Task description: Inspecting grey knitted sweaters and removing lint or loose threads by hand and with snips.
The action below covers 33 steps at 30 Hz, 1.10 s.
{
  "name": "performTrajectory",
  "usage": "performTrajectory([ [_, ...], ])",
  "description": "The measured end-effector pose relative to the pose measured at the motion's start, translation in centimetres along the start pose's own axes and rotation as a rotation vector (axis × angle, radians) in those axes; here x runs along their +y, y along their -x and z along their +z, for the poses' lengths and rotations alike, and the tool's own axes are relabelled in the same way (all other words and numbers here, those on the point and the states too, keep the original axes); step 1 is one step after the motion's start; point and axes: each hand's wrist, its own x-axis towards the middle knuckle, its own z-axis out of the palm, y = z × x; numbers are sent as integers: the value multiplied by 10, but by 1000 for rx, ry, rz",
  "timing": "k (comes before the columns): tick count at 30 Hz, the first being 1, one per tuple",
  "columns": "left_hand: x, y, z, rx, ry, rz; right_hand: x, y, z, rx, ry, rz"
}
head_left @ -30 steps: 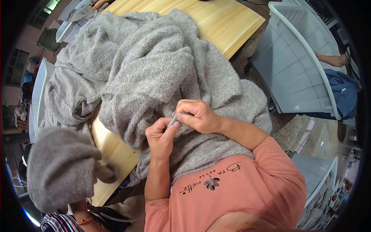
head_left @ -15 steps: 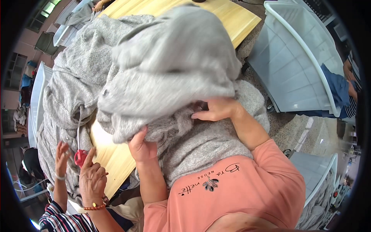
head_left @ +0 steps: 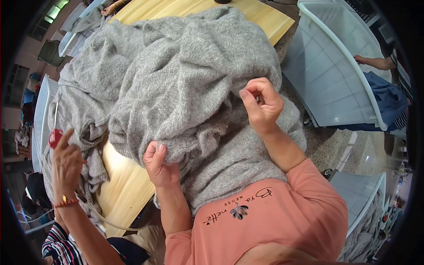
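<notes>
A large heap of grey knitted fabric [head_left: 185, 88] spreads over the table and hangs down against my body. My left hand [head_left: 161, 164] is closed on the near edge of the fabric, thumb on top. My right hand [head_left: 264, 106] hovers above the right side of the heap, thumb and fingertips pinched together. Whatever sits in that pinch, if anything, is too small to make out. Between my hands lies a rumpled fold [head_left: 212, 134] with a darker opening beside it.
At the left, a co-worker's hand [head_left: 68, 165] holds a red-handled tool [head_left: 54, 138] with a thin metal rod. The wooden table [head_left: 126, 176] shows beside the fabric. A large pale wheeled bin [head_left: 331, 75] stands at right, with another person's arm [head_left: 375, 62] over it.
The lifted, billowing fabric has settled flat on the heap. My right hand has come out of the folds and up. The co-worker's red-handled tool has moved up and left.
</notes>
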Motion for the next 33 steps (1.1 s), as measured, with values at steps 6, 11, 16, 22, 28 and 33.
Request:
performTrajectory([
  [6,-2,0,-3,69,-53,-15,-1,-4,-5,-544,5,-57],
  [11,1,0,-11,35,12,14,5,8,3,-919,471,-182],
  [16,3,0,-8,97,53,4,7,2,4,-745,408,-192],
  [22,-7,10,24,2,-290,56,-14,11,18,-540,-280,-424],
  [28,-15,11,40,-91,-408,-14,-9,25,31,-491,-324,-448],
  [33,-15,9,32,-97,-394,-126,-6,24,28,-530,-131,-584],
])
